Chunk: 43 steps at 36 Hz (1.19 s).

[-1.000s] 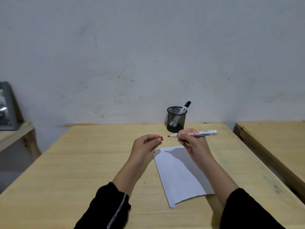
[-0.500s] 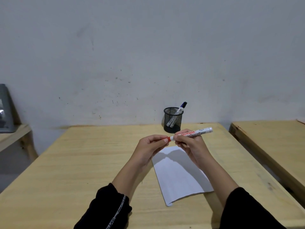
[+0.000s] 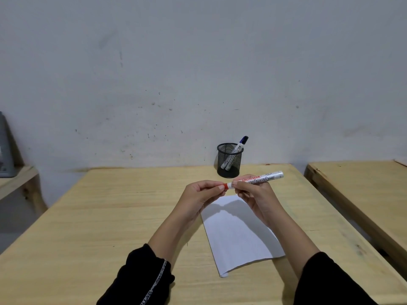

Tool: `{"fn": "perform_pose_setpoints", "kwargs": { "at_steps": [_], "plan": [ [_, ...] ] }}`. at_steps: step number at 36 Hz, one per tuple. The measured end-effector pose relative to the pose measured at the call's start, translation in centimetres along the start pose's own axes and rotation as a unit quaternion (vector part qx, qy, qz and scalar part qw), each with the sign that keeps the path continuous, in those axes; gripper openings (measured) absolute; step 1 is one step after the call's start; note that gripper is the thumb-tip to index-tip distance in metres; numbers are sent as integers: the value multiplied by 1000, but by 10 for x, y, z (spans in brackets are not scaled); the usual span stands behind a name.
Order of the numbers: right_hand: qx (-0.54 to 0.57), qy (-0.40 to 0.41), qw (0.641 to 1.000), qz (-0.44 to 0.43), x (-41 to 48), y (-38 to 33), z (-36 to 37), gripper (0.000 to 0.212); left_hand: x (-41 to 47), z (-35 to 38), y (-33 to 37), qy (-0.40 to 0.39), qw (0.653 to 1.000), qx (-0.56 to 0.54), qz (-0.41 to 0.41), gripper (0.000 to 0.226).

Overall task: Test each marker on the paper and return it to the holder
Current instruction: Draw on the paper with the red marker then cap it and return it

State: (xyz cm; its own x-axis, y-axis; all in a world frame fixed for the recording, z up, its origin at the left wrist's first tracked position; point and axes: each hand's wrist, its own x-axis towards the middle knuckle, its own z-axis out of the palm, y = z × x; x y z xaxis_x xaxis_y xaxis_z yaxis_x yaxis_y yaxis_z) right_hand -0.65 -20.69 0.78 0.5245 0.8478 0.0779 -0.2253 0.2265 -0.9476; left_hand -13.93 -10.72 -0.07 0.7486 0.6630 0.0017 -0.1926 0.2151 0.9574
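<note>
**Cap meets marker again above the test sheet**

Closing the gap of a second ago, our two hands have come together: the red cap (image 3: 225, 186), held apart before, now sits at the tip end of the red marker (image 3: 256, 180).

Nearest us, dark sleeves (image 3: 143, 276) frame a white sheet of paper (image 3: 240, 234) lying flat on the wooden table (image 3: 99, 216); we cannot make out any test mark on it. Above its far edge our left hand (image 3: 198, 198) pinches the cap between thumb and fingertips, while our right hand (image 3: 256, 199) is closed around the marker's white barrel, its back end slanting up to the right.

Done well, we judge, this step wants the cap pushed straight along the barrel until it seats, with the right grip firm so the barrel does not slide.

Beyond, a black mesh holder (image 3: 229, 160) stands near the table's far edge with other markers (image 3: 239, 147) leaning inside. A second wooden table (image 3: 356, 188) sits to the right, a shelf (image 3: 15, 179) to the left, all against a scuffed pale wall (image 3: 198, 73).
</note>
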Motion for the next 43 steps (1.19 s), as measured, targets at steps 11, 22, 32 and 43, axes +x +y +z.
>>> {"fn": "perform_pose_setpoints", "kwargs": {
  "at_steps": [11,22,32,43],
  "plan": [
    [63,21,998,1,2,-7,-3,10,4,1,6,28,998,38,35,13],
    [89,56,994,-27,2,-6,-11,12,7,12,8,25,986,142,86,10],
    [157,-1,987,28,1,-27,-26,32,26,6,30,14,992,71,105,15],
    [-265,-26,963,-47,40,-44,-34,19,80,34,68,48,975,128,176,17]
  ]
}}
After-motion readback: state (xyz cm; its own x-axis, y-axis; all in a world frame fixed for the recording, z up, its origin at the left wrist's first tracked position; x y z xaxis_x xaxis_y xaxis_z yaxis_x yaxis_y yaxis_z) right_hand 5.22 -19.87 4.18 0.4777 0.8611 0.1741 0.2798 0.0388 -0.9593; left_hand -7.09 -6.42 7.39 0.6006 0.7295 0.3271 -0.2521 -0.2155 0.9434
